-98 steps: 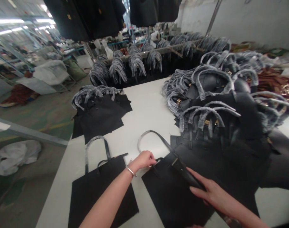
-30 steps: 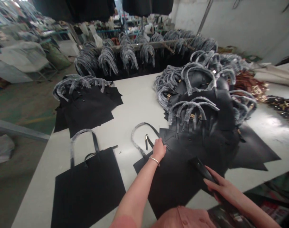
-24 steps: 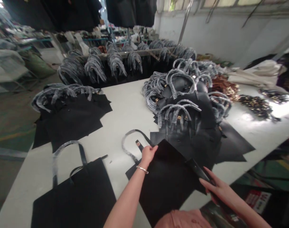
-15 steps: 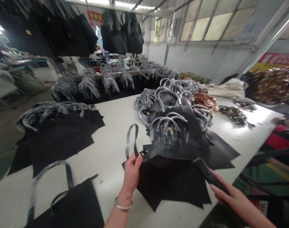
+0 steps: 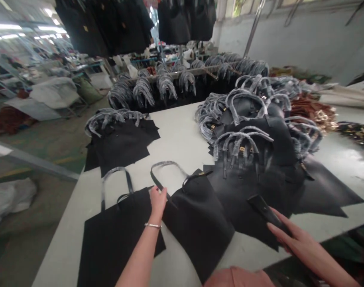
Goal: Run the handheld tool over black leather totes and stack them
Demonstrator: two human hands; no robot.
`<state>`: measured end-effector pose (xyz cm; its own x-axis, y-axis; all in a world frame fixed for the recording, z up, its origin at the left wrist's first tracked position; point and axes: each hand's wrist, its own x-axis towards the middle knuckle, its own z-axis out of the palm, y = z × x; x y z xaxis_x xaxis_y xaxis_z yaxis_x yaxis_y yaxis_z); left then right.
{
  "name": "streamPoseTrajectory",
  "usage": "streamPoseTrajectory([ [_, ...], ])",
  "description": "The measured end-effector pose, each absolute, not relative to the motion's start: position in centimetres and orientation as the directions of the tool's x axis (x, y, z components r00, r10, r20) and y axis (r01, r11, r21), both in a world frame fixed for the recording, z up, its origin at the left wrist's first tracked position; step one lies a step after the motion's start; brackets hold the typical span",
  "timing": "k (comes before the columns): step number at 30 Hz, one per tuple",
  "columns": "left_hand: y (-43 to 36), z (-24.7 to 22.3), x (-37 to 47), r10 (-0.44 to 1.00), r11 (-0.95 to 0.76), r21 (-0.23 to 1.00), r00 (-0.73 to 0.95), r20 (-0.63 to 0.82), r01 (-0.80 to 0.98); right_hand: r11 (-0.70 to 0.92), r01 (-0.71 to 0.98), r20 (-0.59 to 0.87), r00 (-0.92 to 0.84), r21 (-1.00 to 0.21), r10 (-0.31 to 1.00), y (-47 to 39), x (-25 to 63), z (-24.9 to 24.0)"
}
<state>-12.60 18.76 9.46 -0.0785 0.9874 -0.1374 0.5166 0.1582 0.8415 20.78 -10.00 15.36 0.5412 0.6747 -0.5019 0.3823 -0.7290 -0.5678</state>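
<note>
My left hand (image 5: 158, 201), with a silver bangle at its wrist, is closed around the lower end of a plastic-wrapped handle (image 5: 156, 179) on a black bag panel (image 5: 199, 223). That panel hangs tilted above the white table, between another black panel with a handle (image 5: 113, 235) on the left and a stack of black panels (image 5: 244, 191) on the right. In my right hand (image 5: 295, 239) is a flat black strap-like piece (image 5: 261, 208) with a small round stud; its lower part is hidden by the fingers.
The white table (image 5: 176, 127) carries a pile of wrapped handles (image 5: 213, 111) and a further panel stack (image 5: 124, 143). Brown straps with gold fittings (image 5: 310, 111) lie at the back right. Behind stands a rack of bags (image 5: 166, 85); black bags hang overhead (image 5: 110, 28).
My left hand has drawn the panel by its handle off the right stack and to the left. My right hand still grips the black piece. The view has turned left and down.
</note>
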Motion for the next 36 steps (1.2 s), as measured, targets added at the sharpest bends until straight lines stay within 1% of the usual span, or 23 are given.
streamPoseTrajectory([
  [1, 17.9, 9.0, -12.4, 0.992, 0.113, 0.825, -0.105, -0.065, 0.553, -0.717, 0.42, -0.517, 0.501, -0.556, 0.694, -8.9, 19.8, 15.1],
  [2, 16.7, 8.4, -12.0, 0.997, 0.034, 0.804, -0.078, 0.016, 0.593, -0.703, 0.451, -0.529, 0.462, -0.55, 0.711, -7.7, 18.8, 14.9],
  [3, 15.3, 7.8, -11.4, 0.996, -0.074, 0.774, 0.001, 0.094, 0.629, -0.684, 0.474, -0.54, 0.42, -0.555, 0.73, -6.5, 17.9, 14.7],
  [4, 13.8, 7.1, -10.6, 0.979, -0.204, 0.734, 0.129, 0.157, 0.648, -0.66, 0.488, -0.544, 0.376, -0.571, 0.75, -5.3, 17.0, 14.5],
  [6, 10.9, 5.5, -9.1, 0.898, -0.408, 0.666, 0.405, 0.17, 0.624, -0.61, 0.514, -0.54, 0.299, -0.603, 0.786, -3.0, 15.4, 14.1],
  [7, 9.8, 4.7, -8.5, 0.857, -0.466, 0.636, 0.492, 0.153, 0.615, -0.585, 0.528, -0.532, 0.27, -0.615, 0.803, -1.8, 14.7, 14.0],
  [9, 8.0, 3.4, -7.8, 0.807, -0.532, 0.569, 0.578, 0.116, 0.627, -0.546, 0.561, -0.521, 0.223, -0.622, 0.824, 0.2, 13.5, 13.9],
  [12, 6.4, 2.5, -8.0, 0.795, -0.559, 0.49, 0.601, 0.086, 0.669, -0.523, 0.602, -0.546, 0.165, -0.604, 0.821, 2.8, 12.0, 13.8],
  [14, 5.2, 2.3, -8.7, 0.786, -0.569, 0.475, 0.614, 0.074, 0.671, -0.523, 0.611, -0.576, 0.131, -0.594, 0.807, 3.9, 11.2, 13.6],
  [20, 1.1, 2.1, -9.9, 0.714, -0.622, 0.492, 0.699, 0.038, 0.609, -0.561, 0.601, -0.665, 0.065, -0.569, 0.744, 5.1, 10.0, 11.9],
  [24, 0.4, 2.3, -9.8, 0.702, -0.612, 0.527, 0.712, 0.02, 0.59, -0.641, 0.545, -0.729, 0.076, -0.541, 0.68, 6.1, 9.7, 11.0],
  [27, 0.6, 2.4, -9.7, 0.71, -0.601, 0.536, 0.704, 0.018, 0.593, -0.655, 0.5, -0.734, 0.056, -0.567, 0.677, 6.8, 9.6, 10.9],
  [29, 0.7, 2.3, -9.7, 0.72, -0.591, 0.54, 0.693, 0.019, 0.599, -0.642, 0.501, -0.728, 0.033, -0.581, 0.685, 6.7, 9.8, 11.0],
  [34, 0.6, 2.2, -9.7, 0.724, -0.59, 0.55, 0.689, 0.035, 0.591, -0.666, 0.506, -0.767, 0.016, -0.547, 0.642, 5.7, 10.6, 11.1],
  [36, 0.5, 2.3, -9.7, 0.726, -0.588, 0.55, 0.686, 0.036, 0.593, -0.661, 0.506, -0.764, 0.004, -0.555, 0.645, 6.1, 10.3, 10.9],
])
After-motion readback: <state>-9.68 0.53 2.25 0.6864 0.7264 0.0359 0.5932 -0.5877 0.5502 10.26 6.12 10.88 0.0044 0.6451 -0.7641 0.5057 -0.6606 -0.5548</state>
